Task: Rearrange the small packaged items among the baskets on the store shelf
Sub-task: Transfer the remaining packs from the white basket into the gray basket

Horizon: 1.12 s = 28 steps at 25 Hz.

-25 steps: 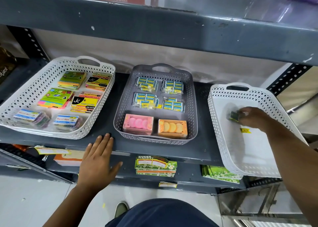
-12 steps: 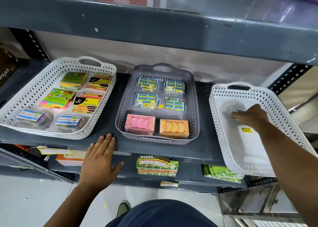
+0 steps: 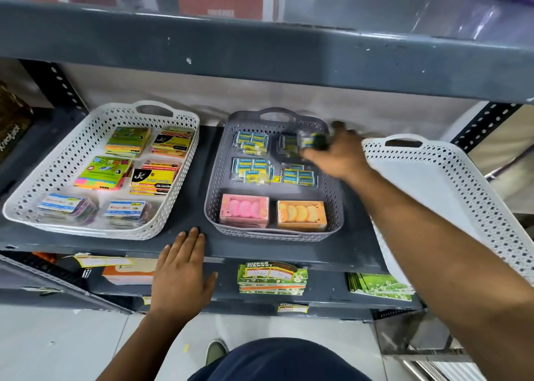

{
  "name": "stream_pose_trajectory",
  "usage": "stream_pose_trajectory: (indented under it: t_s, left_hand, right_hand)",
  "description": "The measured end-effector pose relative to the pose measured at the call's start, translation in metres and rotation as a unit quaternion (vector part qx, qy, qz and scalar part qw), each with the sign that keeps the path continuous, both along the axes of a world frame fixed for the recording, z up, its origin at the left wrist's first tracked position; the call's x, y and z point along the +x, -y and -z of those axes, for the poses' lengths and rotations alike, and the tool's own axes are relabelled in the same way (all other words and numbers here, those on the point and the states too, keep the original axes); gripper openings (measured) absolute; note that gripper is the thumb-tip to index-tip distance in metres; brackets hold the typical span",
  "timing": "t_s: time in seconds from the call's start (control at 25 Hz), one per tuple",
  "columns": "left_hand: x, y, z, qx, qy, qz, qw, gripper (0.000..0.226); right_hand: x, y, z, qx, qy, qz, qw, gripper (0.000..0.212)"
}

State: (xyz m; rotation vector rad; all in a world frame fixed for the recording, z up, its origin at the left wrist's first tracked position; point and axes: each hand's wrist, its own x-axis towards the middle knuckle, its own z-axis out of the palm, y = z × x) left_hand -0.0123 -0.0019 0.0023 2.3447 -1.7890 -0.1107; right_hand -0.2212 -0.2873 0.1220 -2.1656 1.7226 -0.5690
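Note:
My right hand (image 3: 336,156) hovers over the back right corner of the grey basket (image 3: 336,219), its fingers closed on a small dark packet (image 3: 313,141) that looks blurred. That basket holds several blue-and-yellow eraser packs (image 3: 251,166), a pink box (image 3: 244,209) and an orange box (image 3: 301,214). The white basket on the right (image 3: 462,207) is tilted and shows nothing inside. The white basket on the left (image 3: 72,161) holds sticky-note pads (image 3: 101,172) and clip packs (image 3: 125,210). My left hand (image 3: 180,276) lies flat on the shelf's front edge, fingers apart.
A grey upper shelf (image 3: 260,48) overhangs the baskets. Below the shelf edge lie green label packs (image 3: 271,276) and more green packs (image 3: 378,286). A perforated upright (image 3: 485,123) stands at the right, and a shoe (image 3: 215,351) shows on the floor.
My right hand has left the right white basket with the small packet and swung left over the grey basket. My left hand has stayed on the shelf edge.

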Motion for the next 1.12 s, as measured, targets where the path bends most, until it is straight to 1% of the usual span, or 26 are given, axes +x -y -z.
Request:
stream_pose_trajectory:
  t_s: [0.08, 0.2, 0.28, 0.4, 0.6, 0.76, 0.84, 0.92, 0.96, 1.0, 1.04, 1.08, 1.12]
  left_hand:
    - [0.000, 0.000, -0.001, -0.003, -0.002, 0.006, 1.000, 0.080]
    - [0.006, -0.003, -0.002, 0.007, 0.001, 0.015, 1.000, 0.080]
    - [0.009, -0.005, -0.001, 0.011, 0.007, 0.027, 1.000, 0.082]
    - [0.011, -0.007, 0.002, 0.018, 0.013, 0.040, 0.999, 0.084]
    - [0.016, -0.008, 0.001, 0.023, 0.018, 0.053, 0.998, 0.087]
    - [0.017, -0.008, 0.000, 0.027, 0.017, 0.057, 0.998, 0.087]
    - [0.017, -0.008, 0.000, 0.028, 0.015, 0.055, 0.998, 0.087]
    - [0.017, -0.008, 0.000, 0.028, 0.016, 0.054, 0.998, 0.088]
    - [0.017, -0.008, 0.000, 0.028, 0.015, 0.054, 0.998, 0.088]
    - [0.017, -0.007, 0.001, 0.026, 0.014, 0.054, 0.998, 0.088]
    - [0.017, -0.007, 0.001, 0.023, 0.014, 0.055, 0.998, 0.089]
    - [0.017, -0.007, 0.002, 0.020, 0.014, 0.054, 0.998, 0.089]
    - [0.017, -0.007, 0.002, 0.016, 0.014, 0.053, 0.998, 0.089]
  right_hand:
    - [0.031, -0.004, 0.014, 0.027, -0.064, -0.012, 0.997, 0.090]
    - [0.057, -0.007, 0.035, 0.086, -0.162, 0.013, 0.983, 0.086]
    - [0.060, -0.009, 0.045, 0.104, -0.189, 0.048, 0.975, 0.084]
    - [0.058, -0.011, 0.052, 0.103, -0.191, 0.076, 0.973, 0.088]
    - [0.055, -0.011, 0.052, 0.098, -0.182, 0.054, 0.977, 0.097]
    - [0.050, -0.015, 0.054, 0.101, -0.165, 0.050, 0.980, 0.095]
    - [0.048, -0.016, 0.047, 0.097, -0.153, 0.038, 0.983, 0.089]
    - [0.043, -0.017, 0.029, 0.061, -0.112, -0.020, 0.992, 0.076]
    - [0.038, -0.019, 0.018, 0.049, -0.086, -0.073, 0.992, 0.067]
    - [0.031, -0.022, 0.007, 0.064, -0.066, -0.131, 0.987, 0.059]
    - [0.023, -0.028, -0.003, 0.116, -0.058, -0.189, 0.973, 0.056]
    - [0.015, -0.037, -0.011, 0.188, -0.072, -0.241, 0.950, 0.059]
    - [0.008, -0.046, -0.015, 0.246, -0.114, -0.279, 0.921, 0.067]
